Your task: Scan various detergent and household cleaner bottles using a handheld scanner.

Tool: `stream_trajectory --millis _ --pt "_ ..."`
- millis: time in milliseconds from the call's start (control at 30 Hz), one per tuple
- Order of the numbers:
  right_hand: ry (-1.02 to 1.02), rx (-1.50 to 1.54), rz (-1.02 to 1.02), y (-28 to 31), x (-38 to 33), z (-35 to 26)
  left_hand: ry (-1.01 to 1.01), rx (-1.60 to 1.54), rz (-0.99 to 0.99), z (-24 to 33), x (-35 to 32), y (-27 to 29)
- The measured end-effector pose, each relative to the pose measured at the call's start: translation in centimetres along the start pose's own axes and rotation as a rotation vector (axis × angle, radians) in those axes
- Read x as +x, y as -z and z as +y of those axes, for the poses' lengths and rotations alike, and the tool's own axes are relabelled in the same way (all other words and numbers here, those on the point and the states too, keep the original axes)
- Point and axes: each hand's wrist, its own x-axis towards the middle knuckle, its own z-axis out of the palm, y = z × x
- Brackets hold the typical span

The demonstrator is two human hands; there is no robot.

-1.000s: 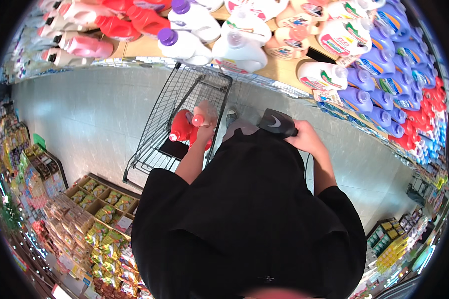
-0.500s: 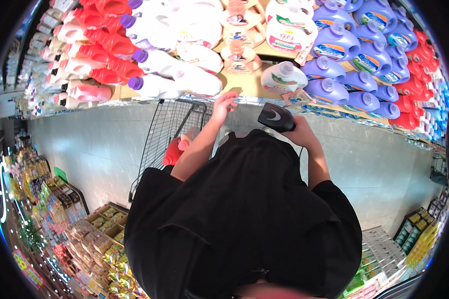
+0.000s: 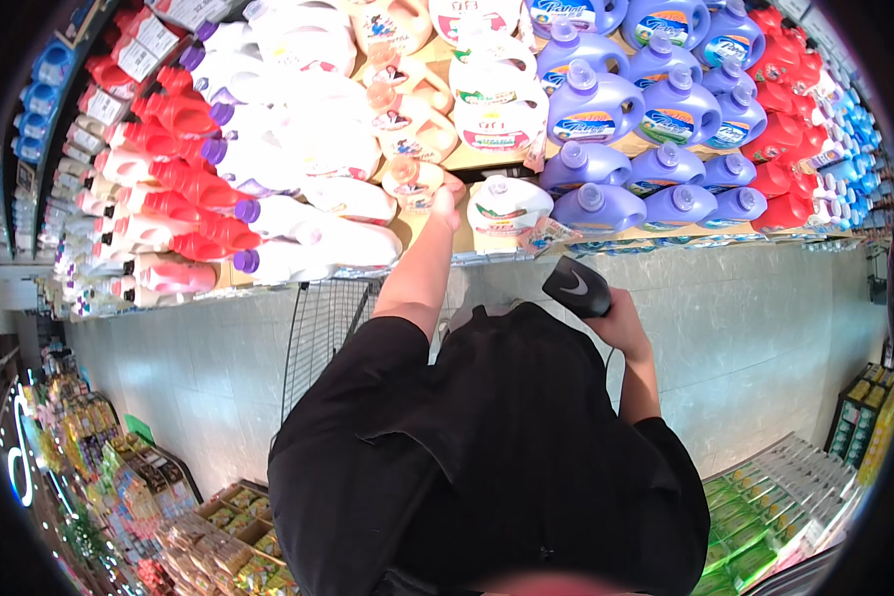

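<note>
- My right hand (image 3: 621, 316) is nearest to me, fingers wrapped around a black handheld scanner (image 3: 577, 286).
- Just beyond, the wire cart (image 3: 320, 320) stands below the shelf (image 3: 487, 157).
- Farthest, my left hand (image 3: 445, 207) reaches up to a peach-capped bottle (image 3: 412, 181); I can't tell whether the fingers have closed on it.

Pale grey tiled floor (image 3: 765, 328) spans aisle. Above it, wooden shelf (image 3: 487, 159) crowded with bottles. Left of floor, low display rack (image 3: 119, 477); right of it, green-stocked shelving (image 3: 765, 497). Bright even light.
</note>
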Motion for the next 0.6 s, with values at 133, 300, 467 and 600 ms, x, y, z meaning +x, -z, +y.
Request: stream_trajectory --millis 133,300,467,600 --pt "0.009 0.071 0.001 0.6 -0.3 0.0 -0.001 -0.135 -0.031 -1.1 4.0 3.5" --pt "-0.052 0.066 0.014 0.9 -0.1 1.7 -0.177 0.031 0.22 -2.1 -3.1 0.0" --pt "-0.044 0.013 -0.027 0.6 2.0 0.4 -0.238 0.218 0.401 -2.4 -9.0 2.3" --pt "-0.003 -0.019 -0.062 -0.1 2.9 0.1 -0.294 0.156 0.431 -1.9 -12.9 3.5"
